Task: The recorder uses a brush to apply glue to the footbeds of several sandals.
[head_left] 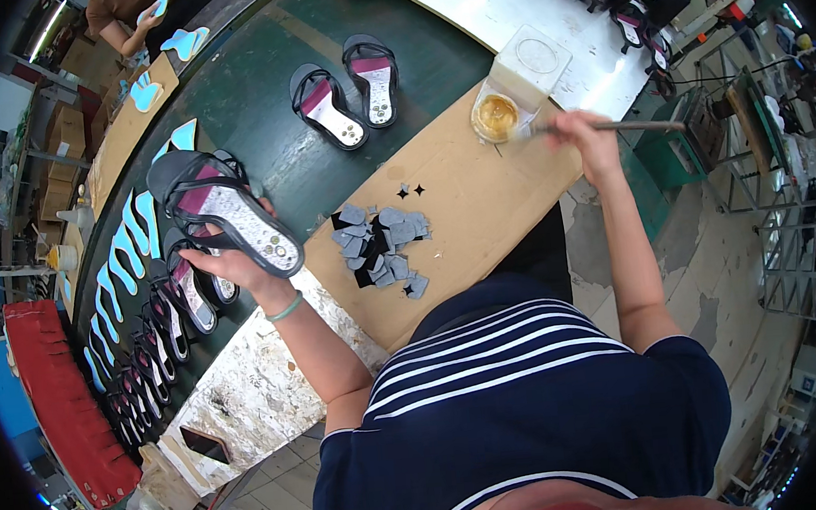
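Note:
My left hand [236, 266] grips a black sandal [232, 211] with a white and maroon insole, held up over the green table. Part of that hand is hidden behind the sole. At the right, my right hand [589, 140] is closed around a long-handled brush [642, 125]. The brush's blurred head is beside a glass jar of amber liquid [497, 118]. On the brown cardboard [470, 188] between my arms lies a loose pile of small grey and black pieces [380, 243]. Two finished-looking sandals [375, 80] stand beyond it.
A translucent square container [529, 61] stands behind the jar. Rows of sandals [152, 347] and light-blue cut pieces [130, 248] line the left of the green table [269, 132]. A phone [204, 445] lies on the stained white board [255, 387]. Another person's arm [127, 39] shows far left.

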A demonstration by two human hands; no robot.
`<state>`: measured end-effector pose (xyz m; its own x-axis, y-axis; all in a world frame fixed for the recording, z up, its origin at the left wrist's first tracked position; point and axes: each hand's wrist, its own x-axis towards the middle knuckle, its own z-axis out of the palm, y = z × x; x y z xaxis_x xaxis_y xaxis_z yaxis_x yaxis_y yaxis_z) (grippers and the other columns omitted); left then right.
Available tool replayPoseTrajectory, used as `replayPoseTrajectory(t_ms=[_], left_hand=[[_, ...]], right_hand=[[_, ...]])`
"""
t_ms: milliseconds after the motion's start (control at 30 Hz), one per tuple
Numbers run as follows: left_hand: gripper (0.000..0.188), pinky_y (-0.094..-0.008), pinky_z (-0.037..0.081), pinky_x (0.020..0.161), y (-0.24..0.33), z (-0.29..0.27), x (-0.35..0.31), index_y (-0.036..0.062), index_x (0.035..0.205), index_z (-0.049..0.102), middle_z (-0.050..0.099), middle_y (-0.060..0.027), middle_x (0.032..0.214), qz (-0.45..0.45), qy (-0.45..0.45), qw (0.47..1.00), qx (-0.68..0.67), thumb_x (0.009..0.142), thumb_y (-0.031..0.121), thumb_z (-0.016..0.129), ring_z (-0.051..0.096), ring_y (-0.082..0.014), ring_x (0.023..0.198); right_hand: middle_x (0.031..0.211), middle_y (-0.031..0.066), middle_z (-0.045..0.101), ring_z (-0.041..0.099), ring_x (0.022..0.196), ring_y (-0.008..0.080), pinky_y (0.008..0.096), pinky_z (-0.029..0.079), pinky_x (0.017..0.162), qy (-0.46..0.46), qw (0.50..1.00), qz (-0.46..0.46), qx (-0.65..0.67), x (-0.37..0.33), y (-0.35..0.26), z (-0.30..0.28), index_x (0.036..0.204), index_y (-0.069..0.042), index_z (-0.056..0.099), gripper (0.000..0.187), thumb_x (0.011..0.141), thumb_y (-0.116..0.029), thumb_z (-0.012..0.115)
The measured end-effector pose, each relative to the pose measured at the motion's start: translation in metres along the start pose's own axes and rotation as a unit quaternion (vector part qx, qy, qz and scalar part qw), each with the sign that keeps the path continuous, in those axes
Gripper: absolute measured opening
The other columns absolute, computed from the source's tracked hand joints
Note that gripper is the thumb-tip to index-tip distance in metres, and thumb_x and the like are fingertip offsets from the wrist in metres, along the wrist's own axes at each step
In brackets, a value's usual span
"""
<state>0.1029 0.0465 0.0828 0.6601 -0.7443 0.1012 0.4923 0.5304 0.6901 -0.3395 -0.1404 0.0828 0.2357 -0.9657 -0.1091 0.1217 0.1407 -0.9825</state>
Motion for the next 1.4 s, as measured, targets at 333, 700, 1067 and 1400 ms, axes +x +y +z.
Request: replayPoseTrajectory(t_ms=[333,700,1067,1400], left_hand=[[0.053,-0.0407,0.057,0.075,-0.066,0.031,-0.006,0.011,0.123,0.055,0.064,-0.0087,0.106,-0.033,0.036,0.998,-0.028,0.103,0.052,0.027,0.066,-0.0259,0.086],[0.065,-0.0329,0.05,0.085,-0.08,0.085,-0.029,0.0083,0.12,0.053,0.061,-0.005,0.107,-0.082,0.043,0.995,-0.037,0.101,0.061,0.02,0.06,-0.0175,0.096],[0.055,-0.0325,0.046,0.094,-0.078,0.084,-0.03,0.0093,0.126,0.052,0.061,-0.0046,0.116,-0.06,0.053,0.996,-0.034,0.106,0.049,0.02,0.058,-0.0165,0.105],[0.054,-0.0326,0.046,0.094,-0.081,0.072,-0.03,0.0088,0.125,0.052,0.061,-0.005,0.116,-0.034,0.033,0.997,-0.059,0.106,0.048,0.021,0.059,-0.0174,0.104]], right_hand=[[0.11,0.0244,0.065,0.069,0.094,0.0328,0.0431,0.057,0.083,-0.329,0.914,0.0,0.236,-0.035,-0.058,0.108,0.11,0.006,0.063,0.026,0.092,-0.011,0.055],[0.094,0.0141,0.068,0.066,0.08,0.0265,0.0316,0.052,0.07,-0.198,0.858,-0.44,-0.179,-0.022,-0.007,0.245,0.094,0.003,0.07,0.014,0.081,0.001,0.066],[0.098,0.0064,0.071,0.063,0.09,0.0215,0.0343,0.042,0.08,-0.099,0.778,-0.561,-0.265,-0.021,0.01,0.261,0.098,-0.005,0.073,0.023,0.075,-0.007,0.072],[0.099,0.0053,0.072,0.061,0.082,0.0183,0.0326,0.036,0.078,-0.064,0.759,-0.561,-0.326,-0.028,0.011,0.267,0.098,-0.005,0.072,0.021,0.078,-0.008,0.072]])
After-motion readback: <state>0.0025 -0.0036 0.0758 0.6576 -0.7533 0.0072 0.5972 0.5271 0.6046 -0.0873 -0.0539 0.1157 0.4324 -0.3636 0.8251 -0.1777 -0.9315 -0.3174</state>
